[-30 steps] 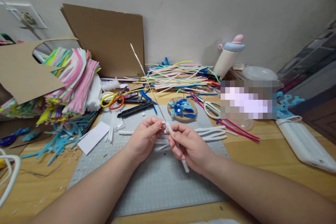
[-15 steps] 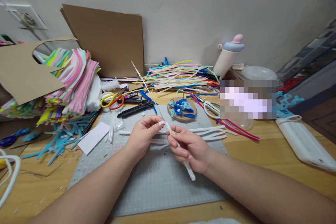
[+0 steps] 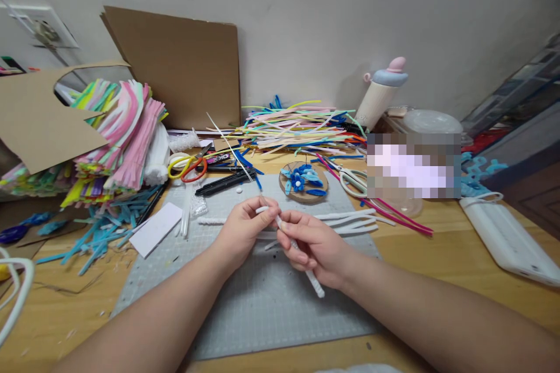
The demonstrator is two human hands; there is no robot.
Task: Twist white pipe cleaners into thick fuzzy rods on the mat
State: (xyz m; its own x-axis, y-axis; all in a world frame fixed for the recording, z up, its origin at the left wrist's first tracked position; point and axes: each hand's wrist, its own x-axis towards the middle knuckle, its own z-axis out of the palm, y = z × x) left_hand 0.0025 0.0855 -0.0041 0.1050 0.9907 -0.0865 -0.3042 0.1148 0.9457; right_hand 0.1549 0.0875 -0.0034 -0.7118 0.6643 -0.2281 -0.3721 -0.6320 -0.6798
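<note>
Over the grey cutting mat (image 3: 262,309), both my hands are closed on one white pipe cleaner (image 3: 315,285). My right hand (image 3: 317,247) wraps its lower part, and the fuzzy end sticks out below the fingers. My left hand (image 3: 245,230) pinches its upper end, where a thin bare wire (image 3: 230,148) runs up and to the left. Several more white pipe cleaners (image 3: 350,221) lie on the mat just behind my hands.
A round wooden disc with a blue flower (image 3: 303,182), scissors (image 3: 350,178), a black cutter (image 3: 225,182), a heap of coloured pipe cleaners (image 3: 297,128), a pastel stack (image 3: 118,134), cardboard (image 3: 184,64), a bottle (image 3: 380,96) and a white case (image 3: 510,239) surround the mat.
The thin wire has swung down and to the left, from nearly upright to a lower slant. My right hand has slid slightly lower on the pipe cleaner, whose bottom end sticks out further.
</note>
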